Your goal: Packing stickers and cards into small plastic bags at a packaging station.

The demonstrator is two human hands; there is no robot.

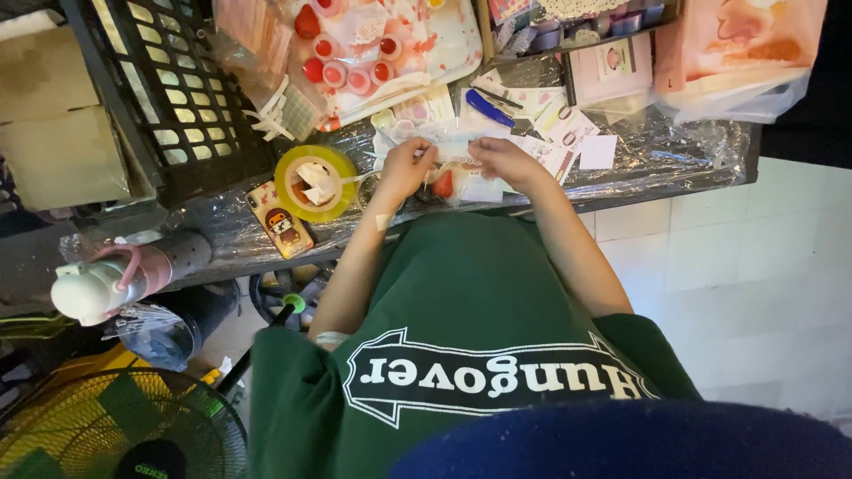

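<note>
My left hand (406, 167) and my right hand (504, 161) meet over the table, both pinching a small clear plastic bag (454, 149) with pink print stretched between them. A small red piece (443, 184) lies on the table just below the bag. Under my hands the table (657, 160) is covered with crinkled clear plastic. My forearms reach out from a green shirt that fills the lower part of the view.
A yellow tape roll (314, 183) and a phone in a cartoon case (279, 219) lie left of my hands. A black crate (173, 93) stands at the back left. Small red jars (351, 66), cards, a blue pen (489, 108) and pink bags crowd the back. A bottle (115, 277) and a fan (115, 426) sit lower left.
</note>
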